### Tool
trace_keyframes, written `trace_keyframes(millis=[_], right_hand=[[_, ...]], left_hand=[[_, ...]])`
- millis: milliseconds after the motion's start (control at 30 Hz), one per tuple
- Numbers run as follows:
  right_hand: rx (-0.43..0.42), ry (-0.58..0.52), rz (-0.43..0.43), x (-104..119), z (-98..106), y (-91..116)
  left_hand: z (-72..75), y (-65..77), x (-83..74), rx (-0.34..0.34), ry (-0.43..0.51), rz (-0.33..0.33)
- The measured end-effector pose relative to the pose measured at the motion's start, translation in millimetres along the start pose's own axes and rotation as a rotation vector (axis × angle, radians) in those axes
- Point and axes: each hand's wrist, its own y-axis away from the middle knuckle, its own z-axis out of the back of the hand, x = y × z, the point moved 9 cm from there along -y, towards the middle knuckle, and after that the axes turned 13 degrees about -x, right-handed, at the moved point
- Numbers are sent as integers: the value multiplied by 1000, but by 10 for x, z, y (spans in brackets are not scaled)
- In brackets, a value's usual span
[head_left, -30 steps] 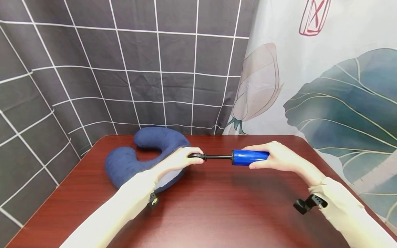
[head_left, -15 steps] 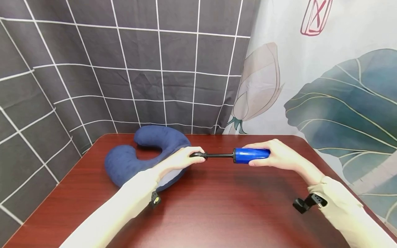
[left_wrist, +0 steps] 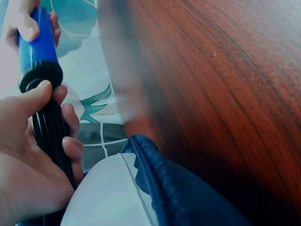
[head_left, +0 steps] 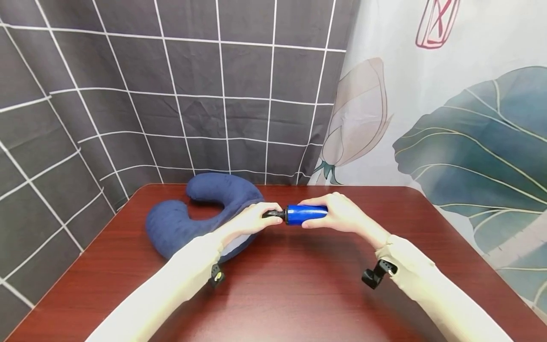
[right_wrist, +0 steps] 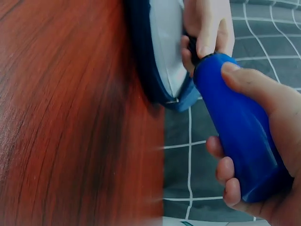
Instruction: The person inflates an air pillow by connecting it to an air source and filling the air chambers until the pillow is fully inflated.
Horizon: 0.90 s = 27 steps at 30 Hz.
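Observation:
A blue hand pump (head_left: 306, 214) with a black handle is held level above the table between both hands. My left hand (head_left: 252, 219) grips the black handle (left_wrist: 49, 127), its fingers wrapped round it. Around the blue barrel (right_wrist: 244, 127) curl the fingers and thumb of my right hand (head_left: 342, 214). The barrel's end sits close against the handle, and no rod shows between them. A navy U-shaped neck pillow (head_left: 171, 228) lies on the table just behind and left of my left hand, partly hidden by that forearm. Its pale underside (left_wrist: 113, 188) shows in the left wrist view.
The dark red wooden table (head_left: 290, 289) has rounded back corners. Behind it hangs a grey curtain (head_left: 192, 71) with a white grid, and to the right a pale curtain (head_left: 397, 28) with flower and leaf prints. Each wrist wears a black camera strap (head_left: 386, 267).
My right hand has moved left with the blue barrel, and the black rod seen earlier has slid into it. My left hand stays almost in place on the handle.

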Motion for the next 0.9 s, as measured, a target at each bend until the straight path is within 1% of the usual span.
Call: trace_keyframes(millis=[100, 200, 300, 533, 733, 900], right_hand=[[8, 13, 0, 17, -32, -12], [16, 25, -17, -3, 4, 20], [27, 37, -30, -43, 63, 84], [21, 30, -32, -197, 232, 277], [35, -26, -69, -350, 425, 424], [41, -39, -111, -473, 610, 534]], left_hand=[[1, -8, 0, 17, 3, -2], [8, -26, -34, 29, -2, -24], [21, -39, -71, 32, -28, -44], [26, -30, -85, 36, -86, -73], [27, -22, -37, 45, -77, -70], [47, -35, 15, 59, -53, -50]])
